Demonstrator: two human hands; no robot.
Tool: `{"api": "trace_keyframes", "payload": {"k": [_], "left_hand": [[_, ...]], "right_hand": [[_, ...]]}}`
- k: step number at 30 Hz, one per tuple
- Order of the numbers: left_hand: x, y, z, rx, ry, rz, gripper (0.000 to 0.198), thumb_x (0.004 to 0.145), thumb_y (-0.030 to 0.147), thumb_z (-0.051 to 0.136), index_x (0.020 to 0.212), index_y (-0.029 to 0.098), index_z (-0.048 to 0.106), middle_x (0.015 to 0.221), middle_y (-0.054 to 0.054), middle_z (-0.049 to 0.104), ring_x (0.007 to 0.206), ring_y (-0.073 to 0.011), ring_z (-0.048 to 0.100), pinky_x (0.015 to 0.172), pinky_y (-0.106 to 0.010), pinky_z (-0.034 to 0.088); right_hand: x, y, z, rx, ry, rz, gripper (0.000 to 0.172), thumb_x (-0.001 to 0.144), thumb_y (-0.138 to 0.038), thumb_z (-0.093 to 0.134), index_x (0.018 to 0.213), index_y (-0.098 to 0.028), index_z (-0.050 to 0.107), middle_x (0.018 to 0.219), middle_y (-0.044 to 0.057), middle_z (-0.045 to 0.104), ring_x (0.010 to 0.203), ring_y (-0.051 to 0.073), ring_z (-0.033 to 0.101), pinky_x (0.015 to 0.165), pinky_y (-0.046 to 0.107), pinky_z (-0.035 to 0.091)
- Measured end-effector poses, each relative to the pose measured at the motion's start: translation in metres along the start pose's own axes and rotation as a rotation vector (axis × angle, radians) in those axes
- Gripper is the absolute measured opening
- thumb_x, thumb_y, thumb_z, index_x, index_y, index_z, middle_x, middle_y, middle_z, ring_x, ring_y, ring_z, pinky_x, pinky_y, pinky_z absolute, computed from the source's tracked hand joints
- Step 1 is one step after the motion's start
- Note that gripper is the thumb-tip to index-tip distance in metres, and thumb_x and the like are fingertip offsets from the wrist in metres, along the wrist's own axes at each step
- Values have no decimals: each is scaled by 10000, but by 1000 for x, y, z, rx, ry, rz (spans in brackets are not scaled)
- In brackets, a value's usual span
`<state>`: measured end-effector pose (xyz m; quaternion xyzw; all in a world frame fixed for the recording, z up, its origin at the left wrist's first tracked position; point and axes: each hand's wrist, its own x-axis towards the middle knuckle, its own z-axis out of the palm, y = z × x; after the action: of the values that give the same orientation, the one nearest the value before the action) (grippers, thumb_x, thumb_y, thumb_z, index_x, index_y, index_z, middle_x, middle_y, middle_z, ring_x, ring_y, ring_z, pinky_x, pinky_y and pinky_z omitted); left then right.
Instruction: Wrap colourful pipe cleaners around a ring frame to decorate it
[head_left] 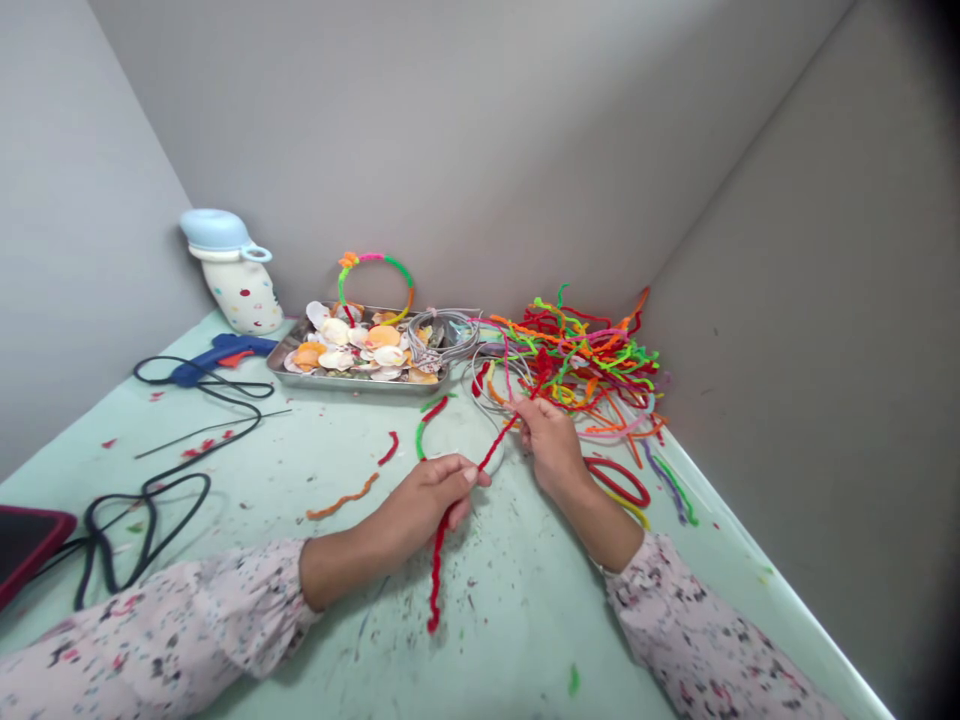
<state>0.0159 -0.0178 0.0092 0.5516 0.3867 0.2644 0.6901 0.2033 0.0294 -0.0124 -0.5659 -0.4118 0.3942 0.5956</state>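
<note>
Hands: the left hand (427,500) and right hand (551,447) are apart, both closed on one red pipe cleaner (436,570): the left curled around it, the right pinching it in the fingertips.

Red pipe cleaner: it sits in front of the steel tray (352,385), its long axis slanting from the right hand down through the left hand. Its tail hangs past the left hand to the bench (517,640), pointing toward the person.

Nearest things: a green-and-red pipe cleaner piece (424,440) lies just beyond the left hand, toward the tray. A heap of multicoloured pipe cleaners (577,345) sits just beyond the right hand, right of the tray. A red pipe cleaner loop (619,482) lies beside the right wrist.

Farther out: scallop shells (349,345) fill the tray, a pipe cleaner ring (375,258) stands behind it, and a blue glue gun (217,360) lies left of it.

Edges and room: grey walls (787,350) bound the bench behind the tray and to its right; speckled bench lies between the hands and the tray.
</note>
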Motion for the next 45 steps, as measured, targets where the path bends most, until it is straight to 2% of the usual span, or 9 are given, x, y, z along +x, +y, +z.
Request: {"api": "trace_keyframes", "payload": {"k": [4,9,13,16,22,27,32,39,45], "left_hand": [[2,-4,-2,-68,-6,-10,338,888,452,477,921,144,610,472,56,430,395,-72,309,404,-189,222],[4,-6,-3,-102,39,-6,321,872,457,489,898,157,601,456,64,422,377,-70,272,376,-178,203],[6,-8,-4,-111,76,6,313,872,448,483,880,159,604,448,64,425,366,-69,263,366,-178,194],[7,-9,-5,-121,86,17,306,879,435,471,881,160,604,442,65,420,367,-74,266,370,-182,200],[4,-5,-3,-34,68,32,289,894,427,469,878,168,596,440,67,418,388,-77,289,396,-182,215],[1,-2,1,128,22,80,296,922,404,419,897,161,587,428,69,413,393,-83,315,423,-189,259],[-1,-2,3,200,29,88,295,926,387,393,888,154,571,434,80,385,387,-81,315,409,-192,251],[-3,2,3,148,51,77,300,927,407,410,892,161,577,456,84,354,397,-72,285,398,-182,210],[0,-1,1,-2,31,-5,285,923,430,425,896,179,559,484,69,441,360,-65,292,370,-179,229]], "right_hand": [[2,-2,-2,143,-5,-12,379,742,-537,665,630,-203,526,505,-70,409,447,82,341,415,235,235],[-7,-9,0,243,-256,95,364,711,-525,695,829,-182,669,621,-34,539,432,62,373,397,230,215],[-14,-11,-2,244,-480,128,301,742,-438,690,903,-184,699,584,-34,540,464,76,432,439,224,292],[-14,-8,-3,245,-538,141,273,733,-398,710,901,-183,703,616,-24,590,487,78,482,467,216,337],[-12,-3,-2,158,-418,92,301,739,-462,716,769,-167,666,598,-29,586,464,75,466,460,216,335],[-13,-3,0,120,-391,15,333,782,-458,679,638,-187,549,505,-65,501,446,74,416,460,217,305],[-13,-4,0,-4,-355,-56,412,815,-466,642,565,-197,454,458,-74,442,436,79,363,456,231,277],[-11,-4,1,-53,-274,-68,421,800,-459,657,552,-204,431,436,-84,405,421,79,335,440,235,265],[-2,1,-4,109,-187,-103,369,814,-437,648,584,-196,488,492,-69,450,456,80,377,458,232,274]]}}
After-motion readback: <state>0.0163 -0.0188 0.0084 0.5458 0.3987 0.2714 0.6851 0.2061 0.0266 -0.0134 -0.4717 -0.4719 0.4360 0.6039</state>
